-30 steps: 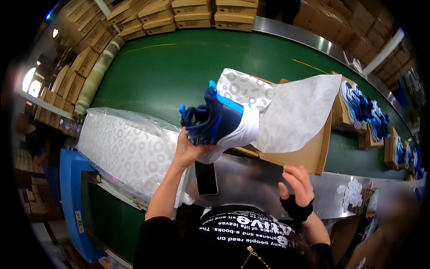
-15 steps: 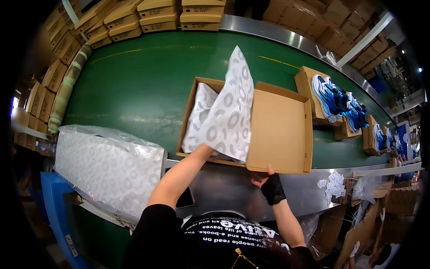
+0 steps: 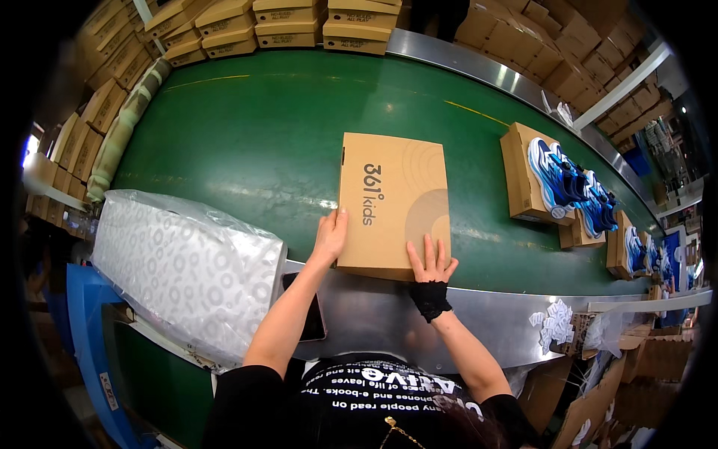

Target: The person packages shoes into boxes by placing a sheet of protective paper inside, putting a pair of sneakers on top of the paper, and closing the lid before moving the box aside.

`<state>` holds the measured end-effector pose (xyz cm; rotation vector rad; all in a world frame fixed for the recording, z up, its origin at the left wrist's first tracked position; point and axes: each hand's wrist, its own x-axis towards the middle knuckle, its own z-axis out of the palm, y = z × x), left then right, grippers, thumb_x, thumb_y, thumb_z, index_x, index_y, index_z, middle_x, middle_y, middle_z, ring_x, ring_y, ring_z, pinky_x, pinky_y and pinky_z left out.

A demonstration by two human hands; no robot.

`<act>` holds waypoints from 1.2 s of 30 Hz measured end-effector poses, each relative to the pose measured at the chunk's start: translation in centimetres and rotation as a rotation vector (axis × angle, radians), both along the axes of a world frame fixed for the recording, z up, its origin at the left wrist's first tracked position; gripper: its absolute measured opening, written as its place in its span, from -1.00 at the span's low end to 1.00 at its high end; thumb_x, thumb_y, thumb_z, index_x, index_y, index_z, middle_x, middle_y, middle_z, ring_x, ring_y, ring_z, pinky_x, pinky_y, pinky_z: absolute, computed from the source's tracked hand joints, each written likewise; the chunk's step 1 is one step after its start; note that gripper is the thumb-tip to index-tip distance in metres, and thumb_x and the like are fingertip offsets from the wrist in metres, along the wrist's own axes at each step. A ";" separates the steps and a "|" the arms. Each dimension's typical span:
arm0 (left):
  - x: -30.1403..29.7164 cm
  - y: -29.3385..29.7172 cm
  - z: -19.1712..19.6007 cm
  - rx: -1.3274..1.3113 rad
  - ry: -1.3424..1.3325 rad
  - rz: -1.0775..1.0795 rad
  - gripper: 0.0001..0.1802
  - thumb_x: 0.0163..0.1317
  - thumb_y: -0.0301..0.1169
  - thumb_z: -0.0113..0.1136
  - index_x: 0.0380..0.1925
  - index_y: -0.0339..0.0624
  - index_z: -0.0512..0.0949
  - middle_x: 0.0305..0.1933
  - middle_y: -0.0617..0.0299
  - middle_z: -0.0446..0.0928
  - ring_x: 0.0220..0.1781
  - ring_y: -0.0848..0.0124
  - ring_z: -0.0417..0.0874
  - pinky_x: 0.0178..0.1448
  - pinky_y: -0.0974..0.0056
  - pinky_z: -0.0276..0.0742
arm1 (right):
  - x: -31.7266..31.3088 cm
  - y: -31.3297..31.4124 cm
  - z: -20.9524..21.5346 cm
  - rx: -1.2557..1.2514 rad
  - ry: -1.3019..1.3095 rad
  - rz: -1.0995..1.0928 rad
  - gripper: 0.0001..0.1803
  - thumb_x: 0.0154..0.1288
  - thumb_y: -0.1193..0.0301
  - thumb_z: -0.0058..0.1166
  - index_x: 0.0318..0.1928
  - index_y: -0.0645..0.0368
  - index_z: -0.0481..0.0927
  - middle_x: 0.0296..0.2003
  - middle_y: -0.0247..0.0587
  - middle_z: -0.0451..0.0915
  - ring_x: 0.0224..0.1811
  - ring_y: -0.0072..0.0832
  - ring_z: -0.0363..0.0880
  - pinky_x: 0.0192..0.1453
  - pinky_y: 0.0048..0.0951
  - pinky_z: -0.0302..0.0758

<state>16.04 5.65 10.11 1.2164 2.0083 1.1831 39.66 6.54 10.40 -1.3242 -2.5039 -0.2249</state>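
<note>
A closed brown cardboard shoebox (image 3: 385, 202) lies on the green belt in front of me, with dark print and curved line patterns on its lid. At its left edge is my left hand (image 3: 330, 237), closed on the side near the front corner, fingers partly hidden. My right hand (image 3: 431, 263), in a black fingerless lace glove, rests on the lid's front right corner with fingers spread. Whatever lies inside the box is hidden by the lid.
A plastic-wrapped stack of patterned white tissue paper (image 3: 183, 273) lies at the left, beside a dark phone (image 3: 313, 318). Blue sneakers (image 3: 550, 176) sit on boxes at the right. Several shoeboxes (image 3: 288, 31) are stacked at the far side. Small white packets (image 3: 555, 325) lie front right.
The lid, which stood open to the right, is now down over the box. The patterned tissue is out of sight. My left hand moved from the tissue to the box's side; my right hand onto the lid.
</note>
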 end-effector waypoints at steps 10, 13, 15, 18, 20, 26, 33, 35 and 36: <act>-0.5 -0.4 -0.7 -0.183 -0.013 -0.078 -0.53 0.22 -0.10 -0.20 -0.13 -0.28 0.40 -0.21 -0.15 0.44 -0.17 0.05 0.44 -0.13 0.14 0.35 | 0.1 -1.6 0.7 -0.056 -0.089 -0.011 -0.31 -0.07 0.61 -0.14 0.13 -0.28 0.28 0.20 -0.08 0.11 0.23 -0.06 0.05 0.06 0.23 -0.02; -1.3 1.0 1.6 -0.306 -0.653 -0.097 -0.47 0.14 -0.01 -0.06 -0.07 -0.23 0.41 -0.06 0.08 0.47 0.01 0.30 0.44 0.01 0.27 0.35 | 0.1 -0.1 3.5 -0.079 -0.081 0.001 -0.32 -0.08 0.58 -0.12 0.12 -0.28 0.28 0.18 -0.09 0.14 0.22 -0.08 0.07 0.06 0.22 -0.01; -1.2 1.7 3.7 -0.213 -1.133 -0.206 -0.36 0.05 0.03 0.00 0.04 -0.18 0.30 0.05 0.13 0.37 0.04 0.35 0.42 0.04 0.23 0.36 | 0.1 1.5 6.9 -0.045 -0.078 0.027 -0.31 -0.15 0.58 -0.06 0.11 -0.23 0.30 0.14 -0.13 0.21 0.20 -0.15 0.12 0.05 0.17 0.01; -1.7 1.2 6.9 -0.282 -1.320 -0.265 -0.36 0.00 0.06 -0.01 0.01 -0.12 0.33 -0.02 0.12 0.40 0.00 0.30 0.42 0.00 0.16 0.37 | 0.2 3.0 12.1 -0.053 0.022 0.116 -0.28 -0.24 0.60 -0.04 0.09 -0.16 0.32 0.11 -0.13 0.24 0.15 -0.22 0.19 0.04 0.04 0.07; -2.2 0.5 9.2 -0.293 -1.387 -0.243 -0.37 -0.02 0.07 -0.02 -0.01 -0.10 0.35 -0.04 0.12 0.41 -0.05 0.27 0.44 -0.04 0.13 0.38 | 0.0 3.7 14.8 0.094 0.173 0.155 -0.27 -0.31 0.61 -0.05 0.07 -0.06 0.34 0.09 -0.08 0.25 0.10 -0.24 0.23 0.04 -0.15 0.13; -6.0 -6.4 13.5 -0.091 -1.395 -0.056 -0.33 -0.06 0.12 -0.05 0.01 -0.02 0.33 -0.02 0.09 0.34 -0.03 0.17 0.35 -0.02 -0.04 0.22 | 1.8 1.1 15.8 -0.001 0.484 0.169 -0.44 -0.08 0.66 -0.03 0.05 0.22 0.30 0.10 0.01 0.20 0.12 -0.08 0.21 0.14 -0.26 0.23; -7.7 -21.1 17.6 0.382 -1.355 0.331 -0.42 0.01 0.09 -0.12 -0.04 0.01 0.37 -0.08 0.20 0.41 -0.07 0.25 0.40 -0.08 0.02 0.30 | 4.8 -2.4 8.3 -0.390 0.399 0.271 -0.46 -0.06 0.57 -0.01 0.04 0.19 0.30 0.17 0.11 0.08 0.19 -0.02 0.13 0.19 -0.21 0.17; -7.8 -24.3 17.3 0.467 -1.337 0.453 -0.43 0.01 0.10 -0.14 -0.05 0.03 0.38 -0.07 0.23 0.41 -0.06 0.25 0.40 -0.07 -0.02 0.31 | 6.9 -3.2 6.6 -0.442 0.413 0.269 -0.47 -0.06 0.56 0.00 0.03 0.20 0.30 0.17 0.11 0.07 0.19 -0.01 0.11 0.19 -0.20 0.16; -7.8 -25.2 17.2 0.524 -1.298 0.583 -0.42 -0.01 0.11 -0.13 -0.05 0.03 0.38 -0.06 0.24 0.40 -0.05 0.25 0.40 -0.04 -0.03 0.29 | 8.3 -3.1 5.4 -0.456 0.395 0.246 -0.47 -0.07 0.55 0.01 0.03 0.20 0.30 0.18 0.11 0.06 0.19 -0.01 0.11 0.19 -0.20 0.16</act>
